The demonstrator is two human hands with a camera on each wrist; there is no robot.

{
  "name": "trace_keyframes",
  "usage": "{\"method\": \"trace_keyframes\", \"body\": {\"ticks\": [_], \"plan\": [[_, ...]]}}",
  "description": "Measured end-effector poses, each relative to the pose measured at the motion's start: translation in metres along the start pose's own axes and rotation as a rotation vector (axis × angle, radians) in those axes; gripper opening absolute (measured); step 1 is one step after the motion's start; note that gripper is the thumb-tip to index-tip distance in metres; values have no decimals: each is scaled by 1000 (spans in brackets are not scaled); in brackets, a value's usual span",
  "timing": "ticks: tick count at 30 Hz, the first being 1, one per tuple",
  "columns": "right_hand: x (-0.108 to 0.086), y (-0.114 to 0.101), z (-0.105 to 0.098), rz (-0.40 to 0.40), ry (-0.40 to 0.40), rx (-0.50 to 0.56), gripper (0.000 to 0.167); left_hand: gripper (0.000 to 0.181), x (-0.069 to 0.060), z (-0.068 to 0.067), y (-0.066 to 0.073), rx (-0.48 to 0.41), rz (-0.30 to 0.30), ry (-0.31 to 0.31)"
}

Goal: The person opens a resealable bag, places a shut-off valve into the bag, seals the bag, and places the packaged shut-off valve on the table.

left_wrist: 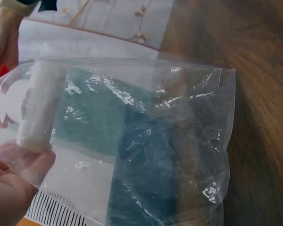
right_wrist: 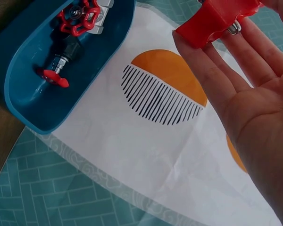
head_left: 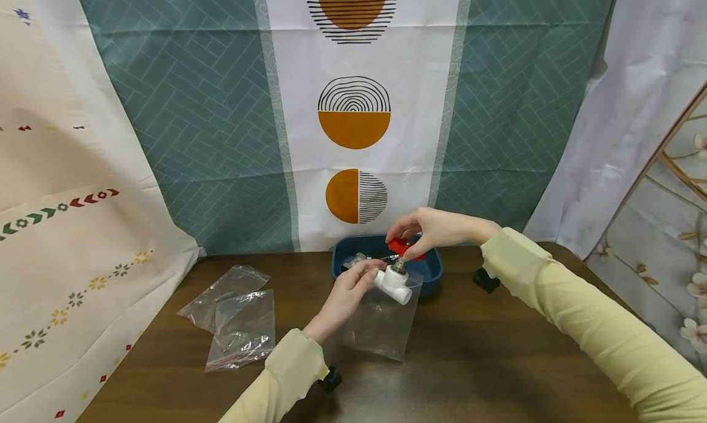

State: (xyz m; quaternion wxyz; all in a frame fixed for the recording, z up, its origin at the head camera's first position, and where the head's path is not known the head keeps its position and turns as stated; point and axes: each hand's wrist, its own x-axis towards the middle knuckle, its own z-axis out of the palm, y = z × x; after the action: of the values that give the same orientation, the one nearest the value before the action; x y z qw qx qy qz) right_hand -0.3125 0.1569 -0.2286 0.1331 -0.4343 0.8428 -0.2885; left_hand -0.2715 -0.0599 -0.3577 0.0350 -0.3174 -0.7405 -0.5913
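Observation:
A white valve (head_left: 394,282) with a metal stem and a red handle (head_left: 400,246) is held above the table, in front of the blue bin. The right hand (head_left: 442,228) pinches the red handle from above; in the right wrist view its fingers lie along the red handle (right_wrist: 212,21). The left hand (head_left: 347,295) holds the white body's left side together with a clear plastic bag (head_left: 381,325) that hangs below. Through the clear bag (left_wrist: 179,141) in the left wrist view, the white body (left_wrist: 40,106) shows beside the left hand (left_wrist: 14,183).
Behind the hands stands a blue bin (head_left: 433,275); the right wrist view shows red-handled valves (right_wrist: 78,14) inside it. Two clear bags (head_left: 243,325) lie overlapping on the table's left side. Curtains hang along the table's back edge and both sides.

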Motion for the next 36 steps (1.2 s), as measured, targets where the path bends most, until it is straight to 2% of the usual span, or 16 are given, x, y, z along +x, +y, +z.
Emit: {"method": "trace_keyframes", "body": {"ticks": [3, 10, 15, 24, 29, 32, 36], "plan": [[1, 0, 2, 6, 4, -14, 39, 31, -1, 1, 4, 32, -10, 42], [0, 1, 5, 3, 13, -10, 37, 30, -7, 3, 34, -77, -2, 67], [1, 2, 10, 1, 5, -21, 38, 29, -8, 4, 37, -108, 2, 89], [1, 3, 23, 27, 10, -100, 39, 28, -7, 6, 34, -118, 14, 159], [0, 2, 31, -28, 34, -189, 37, 28, -6, 8, 33, -151, -6, 181], [1, 0, 34, -70, 42, -244, 36, 28, -7, 9, 34, -119, -15, 191], [2, 0, 38, -90, 56, -291, 36, 27, -8, 11, 37, -24, -3, 211]]}}
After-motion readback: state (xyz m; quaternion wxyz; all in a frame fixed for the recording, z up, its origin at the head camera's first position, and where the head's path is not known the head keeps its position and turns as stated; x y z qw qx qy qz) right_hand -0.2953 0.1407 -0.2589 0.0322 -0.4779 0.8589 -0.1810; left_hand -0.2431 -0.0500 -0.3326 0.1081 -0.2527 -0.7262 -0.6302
